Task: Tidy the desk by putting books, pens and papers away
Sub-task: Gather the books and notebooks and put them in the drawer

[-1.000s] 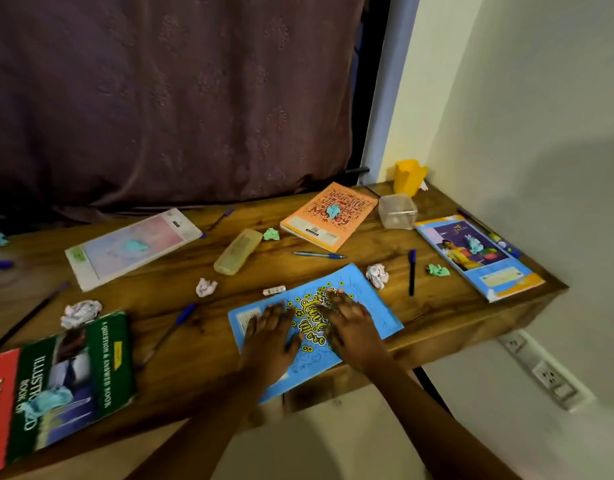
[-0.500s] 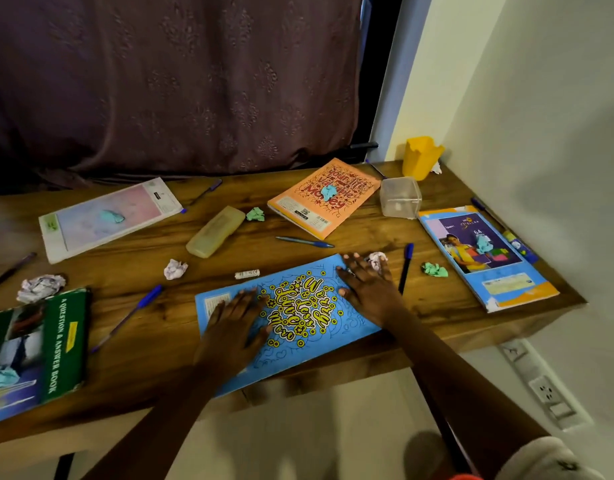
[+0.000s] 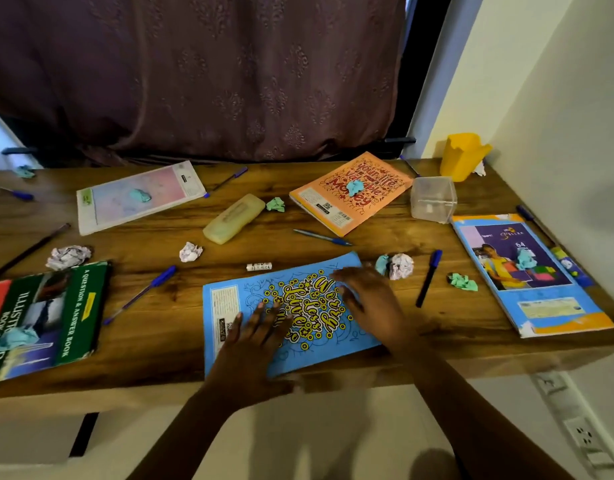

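A blue notebook [image 3: 298, 306] with yellow lettering lies at the desk's front edge, slightly overhanging it. My left hand [image 3: 253, 344] rests flat on its near left part, fingers spread. My right hand [image 3: 371, 299] lies flat on its right side, fingers apart, close to two crumpled paper balls [image 3: 397, 265]. Other books lie around: an orange one [image 3: 350, 192] at the back, a pink-white one [image 3: 139, 195] at back left, a green one [image 3: 46, 317] at front left, a blue-purple one [image 3: 527, 271] at right. Blue pens [image 3: 428, 277] [image 3: 323, 237] [image 3: 143, 292] are scattered.
The wooden desk [image 3: 160, 341] stands against a curtain and a wall on the right. A yellow cup [image 3: 461, 155], a clear plastic box [image 3: 433, 199] and a pale yellow pencil case [image 3: 234, 218] stand at the back. Crumpled papers [image 3: 68, 256] [image 3: 463, 281] and a small white tube [image 3: 259, 266] lie about.
My right hand slid from the notebook's middle toward its far right corner by the paper balls. My left hand drew back toward the near edge. The view shifted, showing more of the right.
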`<act>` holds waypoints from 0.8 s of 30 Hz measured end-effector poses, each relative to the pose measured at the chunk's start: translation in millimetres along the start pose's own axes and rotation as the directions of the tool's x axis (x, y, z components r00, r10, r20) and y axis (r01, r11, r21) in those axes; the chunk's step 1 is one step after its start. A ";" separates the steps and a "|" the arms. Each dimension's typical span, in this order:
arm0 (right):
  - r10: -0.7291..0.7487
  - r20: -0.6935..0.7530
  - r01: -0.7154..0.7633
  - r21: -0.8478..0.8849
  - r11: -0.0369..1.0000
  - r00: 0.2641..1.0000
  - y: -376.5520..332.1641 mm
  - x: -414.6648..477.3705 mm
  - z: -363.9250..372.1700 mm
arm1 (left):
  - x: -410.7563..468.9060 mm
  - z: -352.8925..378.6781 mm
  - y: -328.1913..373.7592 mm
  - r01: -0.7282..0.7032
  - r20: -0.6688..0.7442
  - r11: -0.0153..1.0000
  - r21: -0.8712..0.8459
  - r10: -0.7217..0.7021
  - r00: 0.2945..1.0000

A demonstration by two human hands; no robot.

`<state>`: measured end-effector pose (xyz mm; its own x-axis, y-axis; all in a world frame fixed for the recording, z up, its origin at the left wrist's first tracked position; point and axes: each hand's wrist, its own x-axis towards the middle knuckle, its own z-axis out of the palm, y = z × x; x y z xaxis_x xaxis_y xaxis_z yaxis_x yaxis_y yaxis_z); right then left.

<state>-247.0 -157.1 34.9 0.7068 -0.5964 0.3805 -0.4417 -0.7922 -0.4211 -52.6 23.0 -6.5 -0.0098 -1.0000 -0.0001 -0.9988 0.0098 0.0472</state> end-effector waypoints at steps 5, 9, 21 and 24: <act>-0.020 0.252 0.002 0.073 0.997 0.968 -44.7 65.1 37.5 | -8.5 -6.2 1.3 -0.005 -0.018 1.000 0.024 0.006 1.000; 0.029 0.195 -0.044 0.075 0.996 0.980 -59.9 92.1 46.1 | -25.6 -16.9 -11.3 -0.115 0.013 0.993 0.015 0.115 0.993; 0.314 0.361 -0.436 0.874 0.214 0.878 -45.6 -12.8 -24.1 | -96.5 -127.7 -50.1 -0.009 -0.187 0.743 -0.669 -0.156 0.970; 0.336 0.357 -0.399 0.915 0.065 0.872 -66.2 -15.5 -15.0 | -87.0 -137.5 -57.1 0.058 -0.162 0.637 -0.768 -0.282 0.946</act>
<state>-237.0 -97.4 69.3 0.6651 -0.7396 -0.1033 0.1945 0.3051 -0.9323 11.8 109.3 128.1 0.2800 -0.9484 0.1487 -0.6010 -0.0524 0.7976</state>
